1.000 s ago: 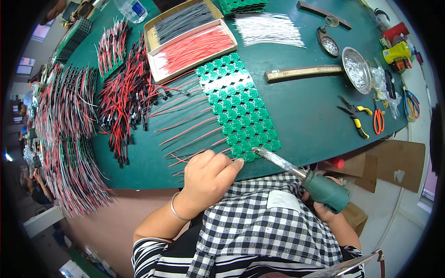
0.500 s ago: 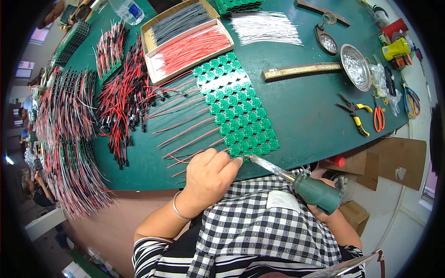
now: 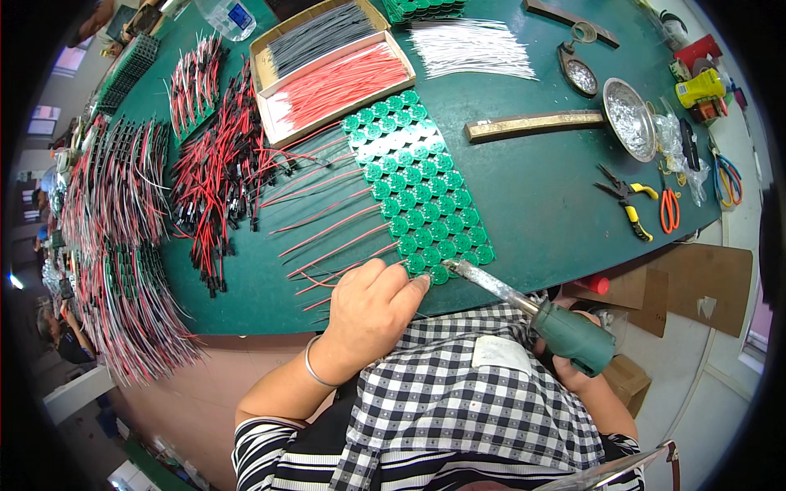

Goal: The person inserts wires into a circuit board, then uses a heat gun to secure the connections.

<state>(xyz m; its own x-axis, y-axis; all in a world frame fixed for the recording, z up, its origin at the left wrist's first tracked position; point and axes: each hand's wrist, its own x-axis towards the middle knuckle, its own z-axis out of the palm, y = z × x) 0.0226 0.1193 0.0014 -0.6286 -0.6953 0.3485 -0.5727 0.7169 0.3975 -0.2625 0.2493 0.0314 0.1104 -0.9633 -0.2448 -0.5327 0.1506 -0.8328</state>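
Note:
My left hand is closed at the near left corner of a panel of round green circuit boards, its thumb and fingertips pressed together; whatever they pinch is hidden. Red and dark wires stick out leftward from the panel's left side. My right hand is wrapped round the green handle of a soldering iron, mostly behind it. The iron's metal tip lies over the panel's near row, slightly right of my left fingertips.
Beyond the panel are boxes of red wires and dark wires, with white wires alongside. Connector wires heap at left. Rightward lie a metal dish, a bar, pliers and scissors.
The soldering iron and my right hand have shifted a little to the right, drawing the tip away from my left fingertips. My left hand has barely moved.

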